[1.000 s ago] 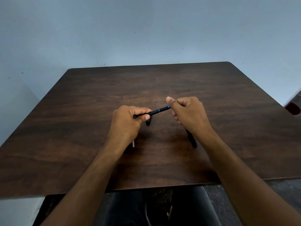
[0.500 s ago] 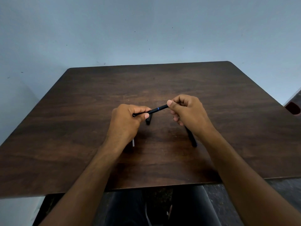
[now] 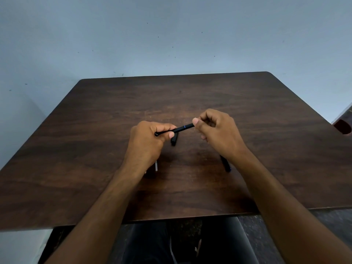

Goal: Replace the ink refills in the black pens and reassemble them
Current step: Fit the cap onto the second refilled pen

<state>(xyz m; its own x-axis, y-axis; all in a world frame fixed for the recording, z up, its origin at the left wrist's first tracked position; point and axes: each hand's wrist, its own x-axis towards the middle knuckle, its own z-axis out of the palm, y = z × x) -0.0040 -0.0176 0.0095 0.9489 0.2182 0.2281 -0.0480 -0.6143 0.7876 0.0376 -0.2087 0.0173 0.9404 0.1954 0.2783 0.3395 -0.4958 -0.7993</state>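
I hold a black pen (image 3: 183, 128) with a thin blue ring level above the middle of the dark wooden table (image 3: 95, 130). My left hand (image 3: 148, 143) grips its left end in a closed fist. My right hand (image 3: 217, 130) pinches its right end between thumb and fingertips. A short black pen piece (image 3: 173, 140) lies on the table just under the held pen. Another black pen (image 3: 225, 164) lies under my right wrist, partly hidden. A thin white refill (image 3: 156, 165) pokes out from under my left wrist.
The table's near edge (image 3: 190, 217) runs above my lap. A pale blue wall stands behind the far edge. A dark red object (image 3: 342, 126) sits beyond the table's right side.
My right hand's fingers shifted around the pen's right end, the thumb now over the tip. The pen and my left hand stayed almost in place.
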